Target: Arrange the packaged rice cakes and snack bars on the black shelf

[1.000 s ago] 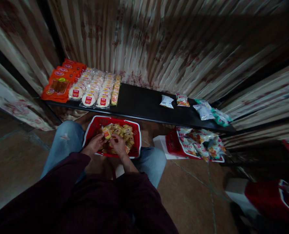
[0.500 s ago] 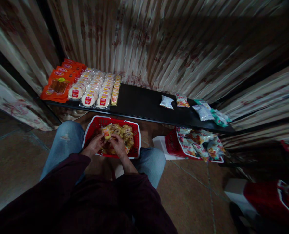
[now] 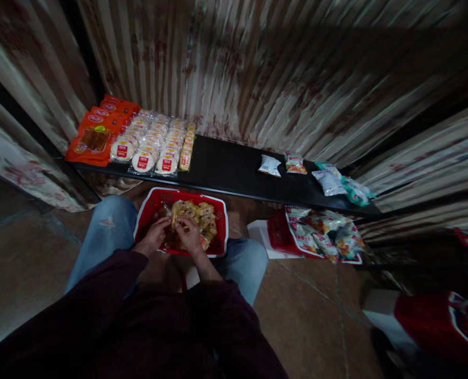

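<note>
Between my legs stands a red basket (image 3: 222, 231) with a white rim. Several small yellow snack packets (image 3: 202, 213) lie inside it. Over the basket, my left hand (image 3: 157, 232) and my right hand (image 3: 189, 233) meet, their fingers closed around one yellow snack packet (image 3: 174, 215). The packet is seen edge-on, partly covered by the fingers. On the black shelf (image 3: 229, 163) ahead, a row of similar yellow packets (image 3: 186, 152) runs beside rows of round white wrapped crackers (image 3: 142, 160).
Orange snack bags (image 3: 93, 131) lie at the shelf's left end. Several small white and green bags (image 3: 328, 181) lie toward its right. Below, a second red basket (image 3: 278, 231) holds snack bags. Another red container (image 3: 423, 321) stands at the lower right. Curtains hang behind the shelf.
The yellow packet has turned in my fingers, from its labelled face showing to its narrow edge. Both hands stay over the basket.
</note>
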### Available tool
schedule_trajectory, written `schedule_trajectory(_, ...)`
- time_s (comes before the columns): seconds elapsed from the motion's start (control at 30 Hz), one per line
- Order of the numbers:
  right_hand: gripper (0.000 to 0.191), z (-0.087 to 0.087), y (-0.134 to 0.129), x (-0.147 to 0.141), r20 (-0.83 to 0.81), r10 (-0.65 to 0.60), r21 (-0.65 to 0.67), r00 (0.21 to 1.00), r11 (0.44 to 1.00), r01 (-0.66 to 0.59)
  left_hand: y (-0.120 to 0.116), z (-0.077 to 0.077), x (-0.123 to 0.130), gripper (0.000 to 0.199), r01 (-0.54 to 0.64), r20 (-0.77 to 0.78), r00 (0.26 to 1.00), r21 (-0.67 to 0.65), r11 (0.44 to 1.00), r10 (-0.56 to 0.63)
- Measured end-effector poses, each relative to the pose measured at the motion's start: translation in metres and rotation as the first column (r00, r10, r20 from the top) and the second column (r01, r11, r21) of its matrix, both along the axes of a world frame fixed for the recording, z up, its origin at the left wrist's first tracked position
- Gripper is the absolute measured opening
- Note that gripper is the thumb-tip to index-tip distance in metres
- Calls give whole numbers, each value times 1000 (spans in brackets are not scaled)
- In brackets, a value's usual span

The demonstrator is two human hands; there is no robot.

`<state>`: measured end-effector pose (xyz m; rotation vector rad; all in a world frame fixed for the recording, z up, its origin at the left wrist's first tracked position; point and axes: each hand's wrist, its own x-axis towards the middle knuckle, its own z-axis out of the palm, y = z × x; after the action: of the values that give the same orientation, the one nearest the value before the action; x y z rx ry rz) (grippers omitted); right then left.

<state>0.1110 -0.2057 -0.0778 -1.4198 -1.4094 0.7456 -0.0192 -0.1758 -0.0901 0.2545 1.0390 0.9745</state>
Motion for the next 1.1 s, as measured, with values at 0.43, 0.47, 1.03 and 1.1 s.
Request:
schedule_trajectory(0.43,16,0,-3,-5,-14,67,-10,998,998,-67,1,7,4,8,36,89,996,-72,997,-29)
schedule_trajectory(0.47,16,0,-3,-5,-21,52,-34,998,998,-53,1,8,4,9,35,94,995,-75,997,-28)
schedule_trajectory(1.03,18,-8,-2,-5,-63,13,-107,998,994,-20,1,8,3,13,39,103,994,-78,996,-31)
schedule_trajectory(1.1,19,-9,-1,-5,-60,-2,-130,998,991,-6,0,8,3,8,50,100,994,-62,997,-44)
